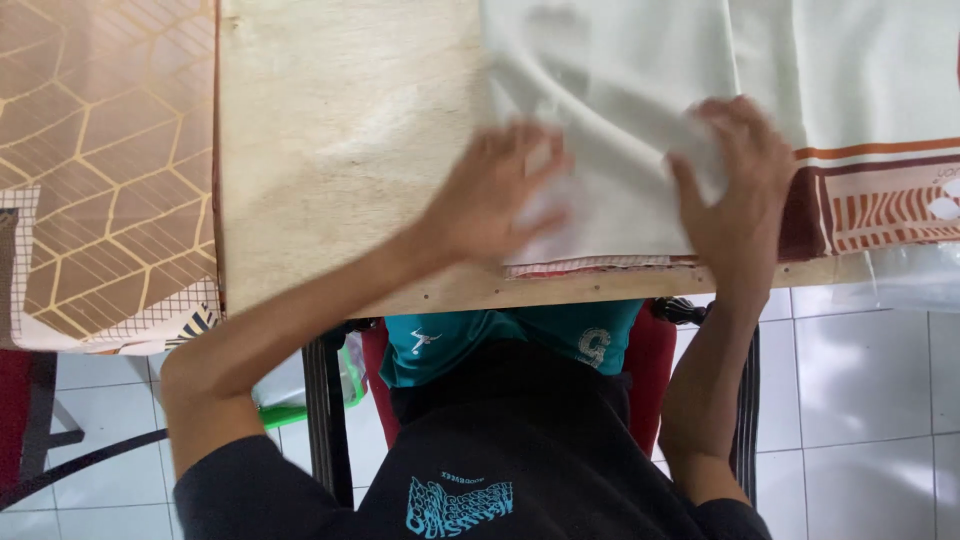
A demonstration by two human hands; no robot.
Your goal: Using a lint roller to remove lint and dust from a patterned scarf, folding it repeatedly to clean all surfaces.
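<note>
Both hands are pressed onto the folded cream cloth (620,130) near the wooden table (340,130) edge: left hand (495,195) spread flat and blurred, right hand (735,185) fingers curled over a fold, nothing gripped.

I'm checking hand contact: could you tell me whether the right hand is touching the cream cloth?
Touching. The head view shows the right hand lying flat on the cream cloth, its fingers pressing the fabric.

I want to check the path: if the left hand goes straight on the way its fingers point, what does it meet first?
Probably only more of the cream cloth: the left hand already lies on it, pointing up and right across it.
</note>
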